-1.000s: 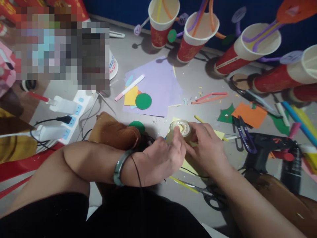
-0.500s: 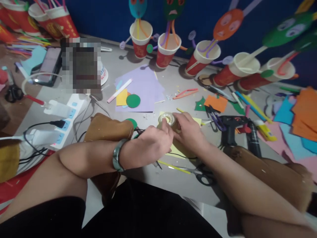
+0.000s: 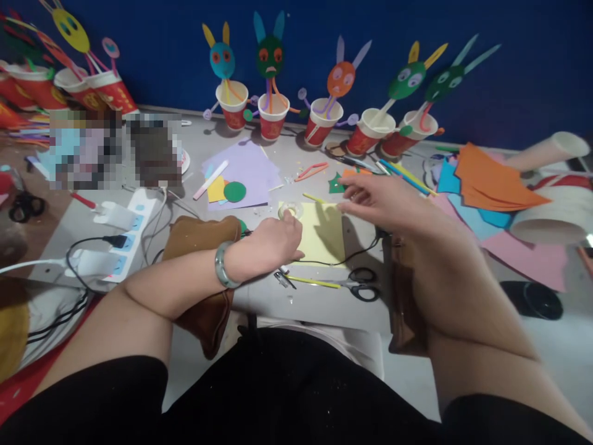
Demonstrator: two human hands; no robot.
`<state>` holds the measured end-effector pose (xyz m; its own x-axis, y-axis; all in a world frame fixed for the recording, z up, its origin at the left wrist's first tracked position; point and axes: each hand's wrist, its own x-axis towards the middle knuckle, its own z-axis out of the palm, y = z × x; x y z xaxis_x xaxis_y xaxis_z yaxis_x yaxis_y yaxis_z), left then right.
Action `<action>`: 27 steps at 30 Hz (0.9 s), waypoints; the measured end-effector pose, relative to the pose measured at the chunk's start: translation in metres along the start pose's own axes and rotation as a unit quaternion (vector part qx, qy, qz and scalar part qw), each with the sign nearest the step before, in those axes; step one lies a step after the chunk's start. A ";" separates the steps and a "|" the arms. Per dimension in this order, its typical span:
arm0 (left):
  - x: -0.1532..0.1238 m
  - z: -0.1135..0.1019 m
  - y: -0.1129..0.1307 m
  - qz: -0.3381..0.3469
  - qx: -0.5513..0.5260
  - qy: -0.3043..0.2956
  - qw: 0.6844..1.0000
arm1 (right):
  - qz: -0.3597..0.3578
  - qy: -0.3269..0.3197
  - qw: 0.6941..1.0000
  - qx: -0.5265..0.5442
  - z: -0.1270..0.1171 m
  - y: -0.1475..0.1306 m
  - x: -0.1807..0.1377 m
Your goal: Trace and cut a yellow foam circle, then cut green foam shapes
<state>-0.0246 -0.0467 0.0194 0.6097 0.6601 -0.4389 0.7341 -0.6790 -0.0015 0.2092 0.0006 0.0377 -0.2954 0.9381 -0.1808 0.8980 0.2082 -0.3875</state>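
Observation:
My left hand (image 3: 271, 241), with a bangle on the wrist, has its fingers curled at a roll of clear tape (image 3: 291, 209). The roll is at the upper left corner of a yellow paper sheet (image 3: 324, 238). My right hand (image 3: 382, 198) hovers palm down at the sheet's right side, fingers apart and nothing seen in them. It partly covers an orange paper piece; a green paper star (image 3: 335, 183) lies by its fingertips. Below the sheet lie black-handled scissors (image 3: 364, 285) and a yellow strip (image 3: 310, 282).
Paper cups (image 3: 274, 120) with paper-faced figures line the blue wall. Purple paper (image 3: 245, 167) lies at the back left, orange paper (image 3: 495, 182) at the right. On the left sit a power strip (image 3: 132, 232) with cables and a brown cushion-like thing (image 3: 201, 238).
My right hand has left the tape and moved right, its fingers opening out. My left hand stays at the tape. The view has tilted up and turned right, showing more wall.

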 end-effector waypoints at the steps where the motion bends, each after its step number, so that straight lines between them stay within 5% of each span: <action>1: 0.000 0.000 0.000 -0.001 -0.001 0.005 1.000 | 0.029 0.004 1.000 -0.005 -0.009 0.004 -0.004; 5: 0.001 0.008 -0.005 0.019 -0.008 0.072 0.997 | 0.125 0.044 0.989 -0.073 -0.023 0.022 -0.021; 11: 0.005 0.015 -0.016 0.035 -0.051 0.087 0.994 | 0.079 0.001 0.994 -0.079 0.013 0.036 -0.054; 20: -0.003 0.009 -0.019 0.045 -0.088 0.096 0.990 | -0.094 -0.069 0.992 -0.056 0.093 -0.043 -0.093; 27: 0.005 0.013 -0.019 0.040 -0.077 0.115 0.990 | -0.091 -0.004 0.984 -0.150 0.106 -0.080 -0.078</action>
<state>-0.0394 -0.0344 0.0057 0.7069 0.6736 -0.2160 0.7065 -0.6872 0.1691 0.1262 -0.1185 -0.0132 -0.4626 0.8754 -0.1404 0.8851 0.4470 -0.1296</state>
